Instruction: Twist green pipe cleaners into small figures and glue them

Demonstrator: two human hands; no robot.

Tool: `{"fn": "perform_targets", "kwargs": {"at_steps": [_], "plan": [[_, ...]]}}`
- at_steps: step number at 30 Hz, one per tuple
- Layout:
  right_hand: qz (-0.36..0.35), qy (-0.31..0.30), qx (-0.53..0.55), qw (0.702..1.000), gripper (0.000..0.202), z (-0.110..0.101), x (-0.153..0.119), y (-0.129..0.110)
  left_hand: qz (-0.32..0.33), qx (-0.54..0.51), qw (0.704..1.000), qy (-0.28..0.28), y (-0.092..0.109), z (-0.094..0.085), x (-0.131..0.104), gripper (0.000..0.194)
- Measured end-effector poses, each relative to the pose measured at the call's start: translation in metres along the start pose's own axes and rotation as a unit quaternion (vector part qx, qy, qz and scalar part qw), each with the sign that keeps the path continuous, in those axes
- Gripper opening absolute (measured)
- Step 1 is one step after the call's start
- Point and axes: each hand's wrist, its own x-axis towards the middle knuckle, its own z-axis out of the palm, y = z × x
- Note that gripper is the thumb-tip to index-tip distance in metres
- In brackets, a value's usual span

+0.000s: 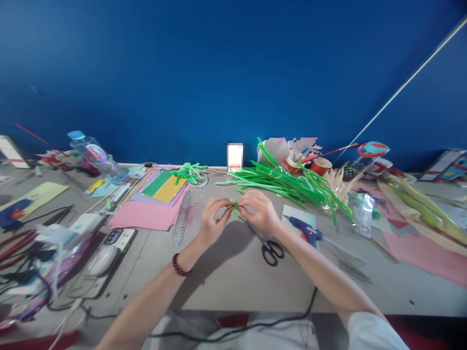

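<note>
Above the middle of the table, my left hand (pixel 215 218) and my right hand (pixel 257 210) meet fingertip to fingertip. Pinched between them is a small green pipe cleaner piece (pixel 236 206), bent or twisted; its exact shape is partly covered by the fingers. Both hands are closed on it. Just below my right hand lie black-handled scissors (pixel 272 253), their blades running up under that hand. Behind the hands a large bundle of green pipe cleaners (pixel 284 182) is spread out. Several shaped green pipe cleaner pieces (pixel 189 172) rest at the back, left of centre.
A blue glue gun (pixel 308 232) lies right of the scissors. Left are a clear ruler (pixel 181 218), pink paper (pixel 146 211), a phone (pixel 104 262) with a white case on it, and a water bottle (pixel 97 154). A cable (pixel 237 334) crosses below the table's front edge.
</note>
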Motion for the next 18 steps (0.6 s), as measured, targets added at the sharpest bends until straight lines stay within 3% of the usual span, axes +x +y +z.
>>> {"fn": "perform_targets", "kwargs": {"at_steps": [7,13,18], "plan": [[0.029,-0.027,0.026,0.999,0.011,-0.0015,-0.0005,-0.0036,0.037,0.027,0.999,-0.002,-0.0022,-0.0002,0.001,0.009],[-0.028,-0.041,0.038,0.998,0.011,-0.0034,0.0008,0.0029,0.082,0.037,0.996,-0.003,-0.0017,0.0001,0.0016,0.009],[-0.007,-0.029,0.022,0.999,0.01,-0.001,-0.0011,0.0052,0.036,0.043,0.998,-0.007,-0.0011,0.0022,-0.0004,0.005]]}}
